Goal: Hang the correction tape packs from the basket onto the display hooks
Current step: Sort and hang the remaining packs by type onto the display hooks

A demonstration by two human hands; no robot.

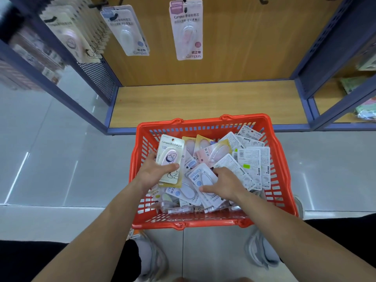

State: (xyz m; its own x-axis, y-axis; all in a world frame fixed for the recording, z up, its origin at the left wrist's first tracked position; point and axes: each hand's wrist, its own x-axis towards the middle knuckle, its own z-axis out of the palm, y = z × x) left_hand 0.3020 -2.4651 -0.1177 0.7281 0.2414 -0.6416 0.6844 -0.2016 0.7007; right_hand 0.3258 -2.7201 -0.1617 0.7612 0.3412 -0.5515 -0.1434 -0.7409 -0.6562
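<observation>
Display board w/ hooks stands ahead of & above the basket. Basket sits on floor, full of loose packs. Left hand, nearer the hooks, grips one pack, long axis pointing toward board. Right hand rests spread on the packs, fingers loose, lifting nothing.

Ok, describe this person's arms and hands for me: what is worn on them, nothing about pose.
The left forearm and right forearm are bare all the way to the picture's edge, with no sleeve showing. The left hand and right hand are ungloved. No watch, bracelet or ring is visible.
</observation>
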